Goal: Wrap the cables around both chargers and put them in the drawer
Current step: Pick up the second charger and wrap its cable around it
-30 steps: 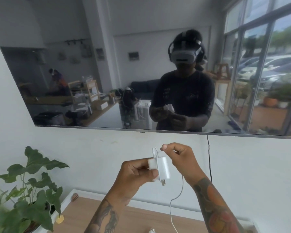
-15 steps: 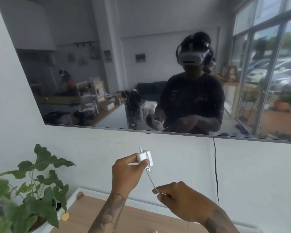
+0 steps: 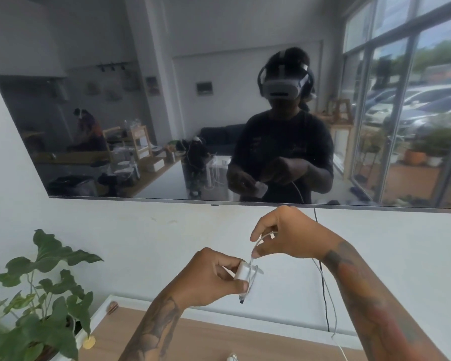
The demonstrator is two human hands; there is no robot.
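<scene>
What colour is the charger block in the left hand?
White, as is its cable; the charger in the left hand shows best in the head view.

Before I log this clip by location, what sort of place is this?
Probably a living room or lounge-like studio: a wall-mounted TV hangs above a wooden-topped cabinet, a potted plant stands beside it, and the dark screen reflects a sofa and large windows.

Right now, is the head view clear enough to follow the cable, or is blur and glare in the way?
Head view: the charger in the left hand is softly blurred, and the white cable pinched by the right hand nearly fades into the white wall. The dark screen mirrors the room and bright windows; wide-angle bending shows at its edges.
</scene>
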